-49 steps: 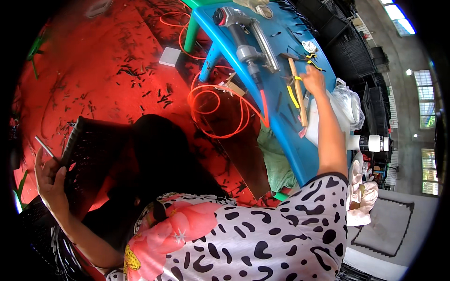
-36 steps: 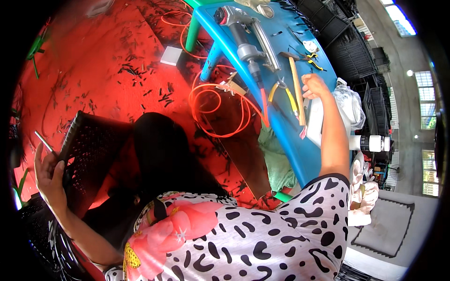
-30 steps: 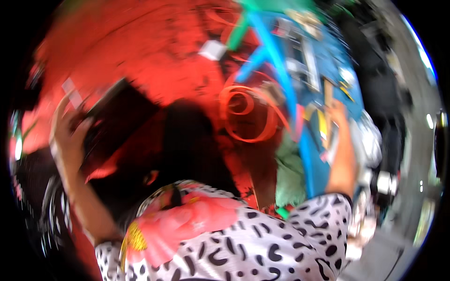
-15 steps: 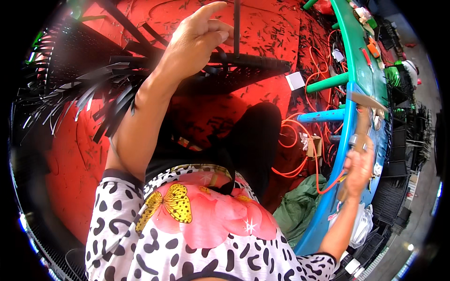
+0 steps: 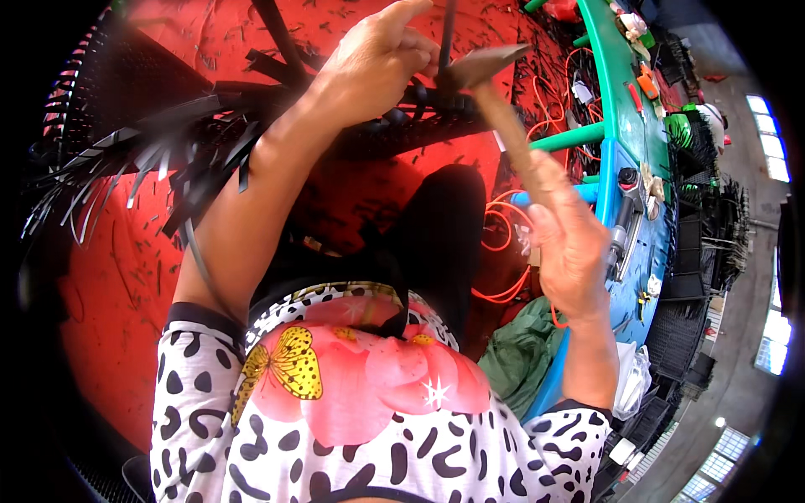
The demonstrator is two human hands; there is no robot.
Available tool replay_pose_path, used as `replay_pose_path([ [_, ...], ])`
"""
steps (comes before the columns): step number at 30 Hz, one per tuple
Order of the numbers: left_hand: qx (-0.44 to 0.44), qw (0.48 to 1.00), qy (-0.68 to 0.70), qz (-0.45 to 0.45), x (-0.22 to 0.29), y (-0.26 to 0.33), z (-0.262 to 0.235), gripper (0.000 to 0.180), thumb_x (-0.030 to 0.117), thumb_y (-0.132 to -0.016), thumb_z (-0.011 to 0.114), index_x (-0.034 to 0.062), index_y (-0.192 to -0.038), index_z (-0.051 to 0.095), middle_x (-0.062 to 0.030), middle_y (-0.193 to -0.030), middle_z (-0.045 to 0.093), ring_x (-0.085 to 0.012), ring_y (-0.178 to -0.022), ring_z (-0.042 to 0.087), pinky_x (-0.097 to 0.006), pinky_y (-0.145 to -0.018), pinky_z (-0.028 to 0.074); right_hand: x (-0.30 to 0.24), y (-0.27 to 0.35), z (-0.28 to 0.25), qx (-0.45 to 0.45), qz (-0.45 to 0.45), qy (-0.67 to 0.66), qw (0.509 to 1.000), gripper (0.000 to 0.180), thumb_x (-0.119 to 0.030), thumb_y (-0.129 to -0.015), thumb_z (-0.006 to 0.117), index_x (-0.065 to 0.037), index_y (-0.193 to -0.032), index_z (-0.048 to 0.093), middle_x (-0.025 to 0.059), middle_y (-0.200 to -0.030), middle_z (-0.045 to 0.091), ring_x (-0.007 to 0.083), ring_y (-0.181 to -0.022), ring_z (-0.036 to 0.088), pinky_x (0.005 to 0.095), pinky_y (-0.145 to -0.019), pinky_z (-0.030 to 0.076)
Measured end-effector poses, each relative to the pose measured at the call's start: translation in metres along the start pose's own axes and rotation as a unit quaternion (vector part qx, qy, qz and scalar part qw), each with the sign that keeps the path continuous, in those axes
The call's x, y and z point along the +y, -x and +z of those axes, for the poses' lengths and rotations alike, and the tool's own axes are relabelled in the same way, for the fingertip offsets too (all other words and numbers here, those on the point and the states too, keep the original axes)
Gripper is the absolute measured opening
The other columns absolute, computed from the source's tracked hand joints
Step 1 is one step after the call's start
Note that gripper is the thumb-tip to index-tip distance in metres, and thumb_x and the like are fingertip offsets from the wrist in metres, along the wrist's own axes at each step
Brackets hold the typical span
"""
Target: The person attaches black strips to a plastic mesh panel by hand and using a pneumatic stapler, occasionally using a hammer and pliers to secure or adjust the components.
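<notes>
My right hand (image 5: 568, 243) grips the wooden handle of a hammer (image 5: 500, 101), whose metal head is raised at the upper middle, touching or just over a black woven frame (image 5: 168, 126). My left hand (image 5: 379, 57) rests on that frame's dark bar and pinches a thin upright black strip (image 5: 447, 33) next to the hammer head. Loose black strip ends fan out from the frame at the left.
A red floor (image 5: 109, 285) littered with black strip offcuts lies below. At the right stands a green and blue workbench (image 5: 625, 159) with tools on it, an orange cord (image 5: 503, 251) coiled under it, and a green cloth (image 5: 524, 352) by its leg.
My right hand took the hammer from the bench and swung it left to the frame. My left hand shifted the woven frame up in front of me; the view turned toward it.
</notes>
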State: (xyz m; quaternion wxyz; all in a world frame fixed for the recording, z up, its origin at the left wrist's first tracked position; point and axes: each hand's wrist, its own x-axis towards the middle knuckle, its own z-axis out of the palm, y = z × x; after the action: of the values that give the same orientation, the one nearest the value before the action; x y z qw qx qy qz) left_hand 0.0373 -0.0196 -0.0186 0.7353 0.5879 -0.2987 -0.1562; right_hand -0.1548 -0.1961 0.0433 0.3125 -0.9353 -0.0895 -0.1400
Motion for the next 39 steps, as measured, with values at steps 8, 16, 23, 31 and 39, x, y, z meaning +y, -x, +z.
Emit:
replay_pose_path([
  [8, -0.003, 1.0, -0.021, 0.007, 0.0, 0.003, -0.002, 0.058, -0.01, -0.084, 0.044, -0.0035, -0.139, 0.024, -0.0094, -0.093, 0.056, -0.0141, -0.085, 0.054, -0.026, -0.076, 0.044, 0.011, 0.006, 0.011, 0.004, -0.053, 0.073, 0.996, 0.046, 0.007, -0.083, 0.055, -0.002, -0.127, 0.049, 0.0093, -0.116, 0.061, 0.0179, -0.088, 0.064, 0.0324, -0.072, 0.052],
  [16, -0.009, 0.991, -0.127, 0.028, 0.006, -0.001, 0.001, 0.054, 0.001, -0.083, 0.054, 0.001, -0.134, 0.039, -0.0111, -0.099, 0.062, -0.0154, -0.091, 0.059, -0.026, -0.085, 0.044, 0.06, 0.082, -0.06, 0.34, 0.244, -0.189, 0.888, 0.045, -0.008, -0.089, 0.055, 0.002, -0.131, 0.04, 0.0022, -0.073, 0.053, 0.0053, -0.055, 0.048, 0.0202, -0.049, 0.041],
  [23, -0.006, 0.98, -0.2, -0.01, -0.009, -0.011, -0.026, 0.049, 0.004, -0.084, 0.059, -0.0059, -0.129, 0.043, -0.0076, -0.099, 0.06, -0.0135, -0.091, 0.057, -0.024, -0.086, 0.042, 0.191, 0.229, -0.158, 0.355, 0.527, 0.153, 0.757, 0.039, -0.014, -0.084, 0.061, -0.004, -0.121, 0.053, 0.0122, -0.087, 0.065, 0.0177, -0.066, 0.064, 0.0312, -0.055, 0.05],
  [31, 0.016, 0.983, -0.184, -0.015, -0.014, -0.019, -0.055, 0.041, 0.004, -0.088, 0.054, -0.0049, -0.127, 0.046, -0.0083, -0.106, 0.06, -0.0126, -0.092, 0.057, -0.024, -0.084, 0.042, 0.25, 0.297, -0.175, 0.141, 0.631, 0.424, 0.634, 0.039, -0.021, -0.08, 0.063, -0.01, -0.118, 0.056, 0.0199, -0.106, 0.062, 0.0361, -0.1, 0.059, 0.0424, -0.086, 0.047],
  [39, 0.017, 0.977, -0.211, -0.015, -0.008, -0.023, -0.046, 0.041, 0.004, -0.087, 0.054, -0.0058, -0.126, 0.047, -0.0079, -0.103, 0.061, -0.0134, -0.092, 0.057, -0.025, -0.088, 0.041, 0.258, 0.234, -0.171, 0.204, 0.58, 0.33, 0.716, 0.051, -0.043, -0.085, 0.054, -0.003, -0.117, 0.056, 0.0257, -0.112, 0.058, 0.0404, -0.106, 0.055, 0.0448, -0.09, 0.043],
])
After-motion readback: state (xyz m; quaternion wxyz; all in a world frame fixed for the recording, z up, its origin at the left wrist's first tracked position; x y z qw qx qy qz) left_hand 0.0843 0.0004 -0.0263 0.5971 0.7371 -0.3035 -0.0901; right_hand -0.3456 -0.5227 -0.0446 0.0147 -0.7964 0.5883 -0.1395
